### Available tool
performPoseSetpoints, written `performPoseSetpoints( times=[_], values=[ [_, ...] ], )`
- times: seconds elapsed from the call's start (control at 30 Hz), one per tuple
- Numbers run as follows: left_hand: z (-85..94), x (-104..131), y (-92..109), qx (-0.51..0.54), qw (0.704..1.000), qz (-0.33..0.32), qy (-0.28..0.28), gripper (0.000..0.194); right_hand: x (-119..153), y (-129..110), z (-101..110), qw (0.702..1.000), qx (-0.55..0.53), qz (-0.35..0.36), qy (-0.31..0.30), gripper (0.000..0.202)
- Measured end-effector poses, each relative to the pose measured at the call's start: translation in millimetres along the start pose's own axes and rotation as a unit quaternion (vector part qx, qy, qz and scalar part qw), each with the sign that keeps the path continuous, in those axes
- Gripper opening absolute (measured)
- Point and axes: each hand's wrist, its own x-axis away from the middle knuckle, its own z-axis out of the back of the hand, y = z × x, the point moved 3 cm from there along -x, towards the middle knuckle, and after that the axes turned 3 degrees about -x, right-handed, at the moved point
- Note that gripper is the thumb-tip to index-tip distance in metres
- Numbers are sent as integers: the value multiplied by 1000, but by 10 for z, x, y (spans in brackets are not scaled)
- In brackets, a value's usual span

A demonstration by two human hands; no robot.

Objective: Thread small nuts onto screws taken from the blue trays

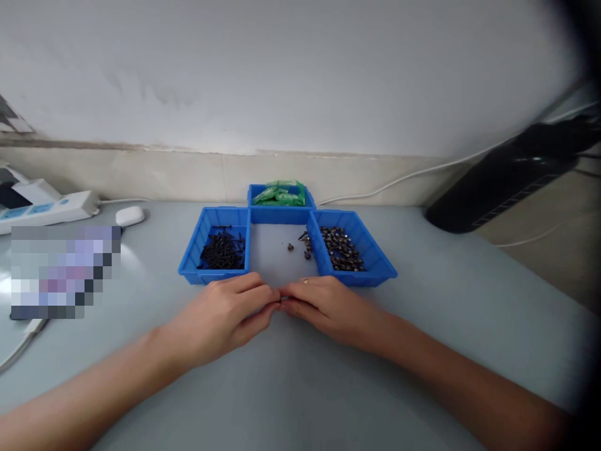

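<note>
My left hand (235, 310) and my right hand (328, 304) meet fingertip to fingertip, each in a pinch just above the table. A small dark bit shows between them; its kind is hidden by the fingers. Behind my left hand is a blue bin (216, 274) with many thin black screws (223, 252). Beyond my right hand, another blue bin (375, 266) contains many small shiny metal fasteners (345, 250). A few loose fasteners (290, 248) lie between these bins. At the back, a smaller blue bin (282, 215) holds green plastic packets (282, 195).
On the left are a white power strip (75, 205), a small white case (130, 216) and a blurred-out device (70, 272) with a cable. A large black cylindrical object (498, 178) leans at the right edge. A white cable (413, 172) runs along the wall.
</note>
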Motion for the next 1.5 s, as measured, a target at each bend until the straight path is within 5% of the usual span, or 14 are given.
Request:
performPoseSetpoints(
  times=[1.27,1.5],
  values=[
    [-21,-13,-24,-57,996,49,-57,15,16,12,16,995,-84,-59,20,10],
    [-9,-19,-12,-59,996,56,-37,15,19,23,8,999,-33,-43,3,11]
  ],
)
